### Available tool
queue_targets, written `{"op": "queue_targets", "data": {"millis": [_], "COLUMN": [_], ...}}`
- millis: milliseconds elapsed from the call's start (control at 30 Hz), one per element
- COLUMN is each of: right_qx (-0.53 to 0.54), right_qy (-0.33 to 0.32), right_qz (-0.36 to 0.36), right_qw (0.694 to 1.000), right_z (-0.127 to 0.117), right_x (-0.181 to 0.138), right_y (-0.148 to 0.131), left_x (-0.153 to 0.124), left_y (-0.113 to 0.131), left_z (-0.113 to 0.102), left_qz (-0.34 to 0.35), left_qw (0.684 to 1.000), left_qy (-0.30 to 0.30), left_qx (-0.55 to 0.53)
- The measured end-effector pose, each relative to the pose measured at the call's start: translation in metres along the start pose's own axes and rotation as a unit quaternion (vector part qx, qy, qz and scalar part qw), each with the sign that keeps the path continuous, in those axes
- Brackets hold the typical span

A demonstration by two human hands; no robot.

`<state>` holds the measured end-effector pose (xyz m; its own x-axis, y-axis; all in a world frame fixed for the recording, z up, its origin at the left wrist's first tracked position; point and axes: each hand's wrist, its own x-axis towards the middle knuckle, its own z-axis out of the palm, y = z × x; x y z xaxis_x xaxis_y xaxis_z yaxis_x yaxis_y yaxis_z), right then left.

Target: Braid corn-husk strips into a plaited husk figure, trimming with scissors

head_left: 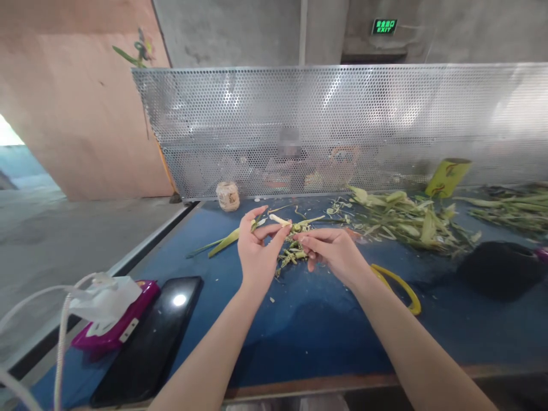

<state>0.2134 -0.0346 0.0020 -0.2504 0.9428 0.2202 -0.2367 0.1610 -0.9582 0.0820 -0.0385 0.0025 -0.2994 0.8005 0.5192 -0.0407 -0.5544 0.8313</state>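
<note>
Pale stalk piece (279,220) pinched in left hand (257,251) fingers; right hand (331,251) fingers curled narrow beside it.

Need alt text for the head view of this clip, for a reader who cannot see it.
Two bare hands meet over a blue table: the left hand pinches a pale plant stalk, the right hand touches green trimmings beneath. A heap of leaves lies to the right, a black phone near left, a perforated metal screen behind.

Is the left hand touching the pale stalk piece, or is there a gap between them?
Touching. The head view shows the left hand pinching the pale stalk piece between its fingertips, with no gap at the held end.
</note>
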Motion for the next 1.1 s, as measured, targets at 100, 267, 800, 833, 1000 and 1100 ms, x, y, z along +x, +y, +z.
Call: {"op": "queue_targets", "data": {"millis": [100,267,800,833,1000,1100], "right_qx": [0.0,-0.078,-0.4,-0.397,-0.34,-0.303], "right_qy": [0.003,0.029,0.111,0.112,0.117,0.134], "right_qz": [-0.01,-0.038,-0.225,-0.228,-0.181,-0.167], "right_qw": [1.0,0.996,0.882,0.882,0.915,0.928], "right_z": [-0.0011,-0.0009,-0.0059,-0.0056,-0.0055,-0.0063], "right_x": [0.0005,-0.0004,0.0009,0.0006,-0.0001,0.0007], "right_y": [-0.0001,-0.0034,0.0008,0.0003,-0.0042,-0.0052], "left_x": [0.0005,-0.0001,0.001,0.0011,0.0016,0.0016], "left_y": [-0.0043,-0.0067,-0.0112,-0.0112,-0.0099,-0.0084], "left_z": [-0.0007,-0.0035,-0.0058,-0.0058,-0.0057,-0.0053], "left_qz": [0.022,0.1,0.192,0.191,0.163,0.179], "left_qw": [0.998,0.981,0.934,0.934,0.951,0.947], "left_qy": [0.004,0.009,-0.006,-0.006,-0.031,-0.057], "left_qx": [0.053,0.167,0.301,0.303,0.261,0.259]}}
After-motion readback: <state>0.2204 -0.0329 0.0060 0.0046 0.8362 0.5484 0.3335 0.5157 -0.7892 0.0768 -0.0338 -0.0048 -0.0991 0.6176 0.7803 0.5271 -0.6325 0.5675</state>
